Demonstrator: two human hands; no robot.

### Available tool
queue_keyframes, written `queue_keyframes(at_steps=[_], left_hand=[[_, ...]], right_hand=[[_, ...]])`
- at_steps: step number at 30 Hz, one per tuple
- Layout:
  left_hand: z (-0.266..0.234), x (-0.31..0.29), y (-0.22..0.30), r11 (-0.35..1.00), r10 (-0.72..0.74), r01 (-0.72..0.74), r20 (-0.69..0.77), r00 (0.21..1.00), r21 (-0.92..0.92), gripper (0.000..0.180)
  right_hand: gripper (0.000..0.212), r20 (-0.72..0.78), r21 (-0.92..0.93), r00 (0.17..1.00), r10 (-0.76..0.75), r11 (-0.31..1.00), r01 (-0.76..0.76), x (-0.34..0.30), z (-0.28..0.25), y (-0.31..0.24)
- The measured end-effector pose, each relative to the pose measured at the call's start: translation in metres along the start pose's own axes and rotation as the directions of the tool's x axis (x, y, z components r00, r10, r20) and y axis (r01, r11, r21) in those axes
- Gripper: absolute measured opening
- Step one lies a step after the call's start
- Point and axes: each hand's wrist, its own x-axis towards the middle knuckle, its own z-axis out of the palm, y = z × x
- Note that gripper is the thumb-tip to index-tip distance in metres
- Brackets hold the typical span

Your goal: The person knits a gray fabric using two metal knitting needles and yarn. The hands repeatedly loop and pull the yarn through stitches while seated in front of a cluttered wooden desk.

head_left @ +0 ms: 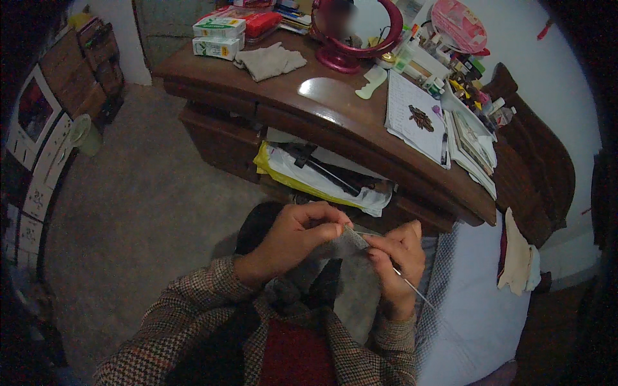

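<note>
In front of my lap, a small grey knitted-looking piece [355,238] sits between my two hands. Thumb and index finger of my left hand [299,233] pinch its upper left end. My right hand [400,260] is closed round a thin metal knitting needle [408,282], whose shaft runs out below the palm toward the lower right. The right fingertips touch the near end of the grey piece. A thin light line crosses from the piece to the right index finger; whether it is yarn or another needle tip, I cannot tell.
A dark wooden desk [277,90] stands ahead, bearing a red-framed mirror [338,62], a folded cloth [270,61], a pale green comb [371,82] and papers [402,103]. Its open compartment holds a yellow-and-white bag [309,177]. A bed [476,289] lies at right, a bin [85,136] at left.
</note>
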Motion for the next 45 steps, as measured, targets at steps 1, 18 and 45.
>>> queue_keyframes(at_steps=[1, 18, 45], left_hand=[[-0.001, 0.0, 0.001, 1.0, -0.013, 0.013, 0.025, 1.0, 0.001, 0.018], [-0.001, 0.003, -0.01, 0.998, -0.041, 0.033, 0.133, 0.99, 0.06, 0.02], [0.003, 0.001, -0.015, 0.997, 0.042, -0.048, 0.115, 0.992, 0.054, 0.014]], right_hand=[[0.023, 0.022, 0.034, 1.0, 0.008, 0.999, -0.008, 0.0, -0.003, 0.003], [0.051, 0.119, -0.135, 0.975, -0.186, 0.97, 0.202, 0.017, 0.016, -0.002], [0.077, 0.302, 0.13, 0.953, 0.025, 0.989, -0.067, 0.023, 0.023, 0.002]])
